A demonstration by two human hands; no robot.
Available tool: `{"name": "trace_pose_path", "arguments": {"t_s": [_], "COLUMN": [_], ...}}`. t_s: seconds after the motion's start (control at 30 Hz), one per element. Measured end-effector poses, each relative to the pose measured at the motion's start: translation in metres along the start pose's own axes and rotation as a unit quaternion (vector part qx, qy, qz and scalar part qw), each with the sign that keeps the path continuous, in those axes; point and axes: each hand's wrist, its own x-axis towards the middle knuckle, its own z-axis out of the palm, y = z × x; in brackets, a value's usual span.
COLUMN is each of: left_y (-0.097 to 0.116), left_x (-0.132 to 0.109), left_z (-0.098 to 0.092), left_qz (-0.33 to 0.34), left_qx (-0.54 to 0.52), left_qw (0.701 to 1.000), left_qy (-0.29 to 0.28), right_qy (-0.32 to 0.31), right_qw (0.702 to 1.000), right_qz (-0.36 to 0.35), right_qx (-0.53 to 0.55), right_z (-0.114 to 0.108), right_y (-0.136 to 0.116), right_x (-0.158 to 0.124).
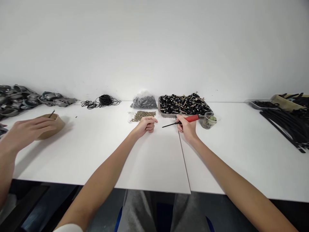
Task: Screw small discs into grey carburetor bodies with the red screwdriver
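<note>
While the right hand [187, 129] pinches the red screwdriver [192, 118], which points left above the white table [152, 161], the left hand [145, 126] curls its fingers, whether on anything I cannot tell, near brass-coloured pieces [143, 115]; beyond sits a tray [166, 114] of black parts [184, 104].

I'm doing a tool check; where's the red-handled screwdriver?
Head view, right of centre: the red-handled screwdriver is in the right hand, just in front of the metal tray.
</note>
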Motion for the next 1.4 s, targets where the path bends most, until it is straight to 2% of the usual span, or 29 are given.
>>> {"name": "trace_pose_path", "arguments": {"t_s": [0.27,0.57,0.97,1.13,1.4], "left_y": [0.002,0.000,0.000,0.000,0.000], "left_x": [-0.001,0.000,0.000,0.000,0.000], "left_z": [0.001,-0.001,0.000,0.000,0.000], "left_qz": [0.000,0.001,0.003,0.003,0.009], "left_qx": [0.018,0.034,0.042,0.045,0.051], "left_qw": [1.000,0.999,0.999,0.999,0.999], "left_qy": [0.004,-0.001,0.004,0.002,0.003], "right_qy": [-0.004,-0.013,-0.010,-0.010,-0.033], "right_qw": [0.998,0.998,0.996,0.997,0.994], "right_qz": [-0.012,-0.004,-0.033,-0.009,-0.028], "right_qx": [-0.062,-0.065,-0.081,-0.071,-0.096], "right_z": [0.002,0.003,0.001,0.000,0.003], "right_y": [-0.005,-0.010,-0.009,-0.013,-0.013], "right_x": [-0.005,-0.007,-0.005,-0.003,-0.007]}}
